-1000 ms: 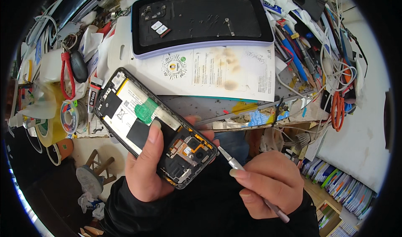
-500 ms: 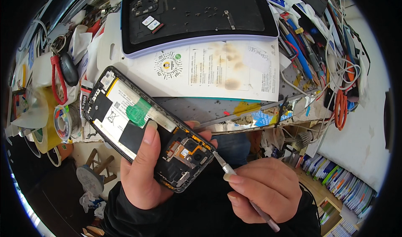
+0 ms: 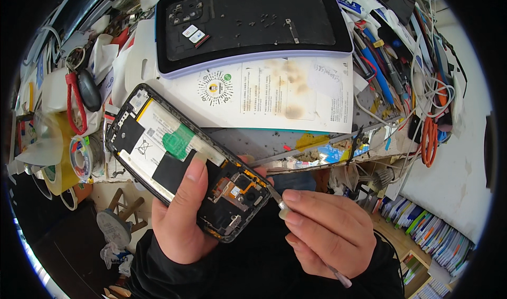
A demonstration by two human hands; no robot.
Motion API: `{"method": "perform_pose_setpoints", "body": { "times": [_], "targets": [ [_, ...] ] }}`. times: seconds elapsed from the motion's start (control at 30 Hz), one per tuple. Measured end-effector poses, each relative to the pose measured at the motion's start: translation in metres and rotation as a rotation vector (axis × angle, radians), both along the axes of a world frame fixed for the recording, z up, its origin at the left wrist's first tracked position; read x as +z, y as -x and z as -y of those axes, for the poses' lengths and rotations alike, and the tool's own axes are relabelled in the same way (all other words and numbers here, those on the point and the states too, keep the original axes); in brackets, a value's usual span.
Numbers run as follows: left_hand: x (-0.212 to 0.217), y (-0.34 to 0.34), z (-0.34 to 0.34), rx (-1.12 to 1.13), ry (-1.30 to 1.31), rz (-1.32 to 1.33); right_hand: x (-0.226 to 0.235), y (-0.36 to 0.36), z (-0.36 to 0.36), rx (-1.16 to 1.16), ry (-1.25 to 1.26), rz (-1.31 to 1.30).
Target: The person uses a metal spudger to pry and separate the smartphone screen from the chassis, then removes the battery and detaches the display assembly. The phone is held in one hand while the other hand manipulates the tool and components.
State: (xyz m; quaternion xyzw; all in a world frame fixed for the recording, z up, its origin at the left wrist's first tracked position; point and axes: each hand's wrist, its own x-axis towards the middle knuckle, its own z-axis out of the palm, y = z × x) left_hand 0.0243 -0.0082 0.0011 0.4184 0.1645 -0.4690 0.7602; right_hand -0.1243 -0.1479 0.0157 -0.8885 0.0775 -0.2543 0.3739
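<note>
An opened smartphone [image 3: 171, 168] lies tilted in my left hand [image 3: 182, 220], its back cover off. A white-labelled battery [image 3: 153, 117] with green tape [image 3: 178, 141] across it shows inside, along with dark shielding and orange flex cables around the camera modules [image 3: 243, 188]. My left thumb presses the inner face; the other fingers wrap underneath, partly hidden. Pinched in my right hand [image 3: 332, 230] is a slim silver pen-shaped tool [image 3: 278, 198] with a narrow, blade-like tip. That tip meets the phone frame's right edge beside the cameras.
Beyond the phone, a lilac-edged black tray [image 3: 253, 59] carries small screws, a metal bracket [image 3: 292, 31] and a SIM tray [image 3: 201, 41]. It rests over a scorched printed sheet [image 3: 317, 122]. Pens and tools [image 3: 377, 69] crowd the right; tape rolls [image 3: 80, 159] and keys [image 3: 76, 59] the left.
My right fingers have slid forward along the tool, closer to its tip and the phone. The phone has shifted very slightly; the tip stays at its edge.
</note>
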Motion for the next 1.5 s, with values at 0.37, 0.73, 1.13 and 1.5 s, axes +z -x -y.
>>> {"method": "perform_pose_setpoints", "body": {
  "times": [0.37,0.73,1.13,1.5],
  "targets": [
    [-0.001,0.004,0.003,0.043,-0.008,-0.006,0.003,-0.004,0.007,0.037,-0.071,0.012],
    [0.0,0.003,0.007,-0.023,-0.081,0.129,0.003,-0.005,0.008,0.017,-0.023,-0.036],
    [0.0,0.002,0.008,-0.004,-0.083,0.192,-0.009,-0.017,0.015,0.079,0.049,0.008],
    [0.002,-0.001,0.008,-0.013,-0.109,0.18,0.006,-0.03,0.023,0.151,0.134,-0.102]
  ]
}}
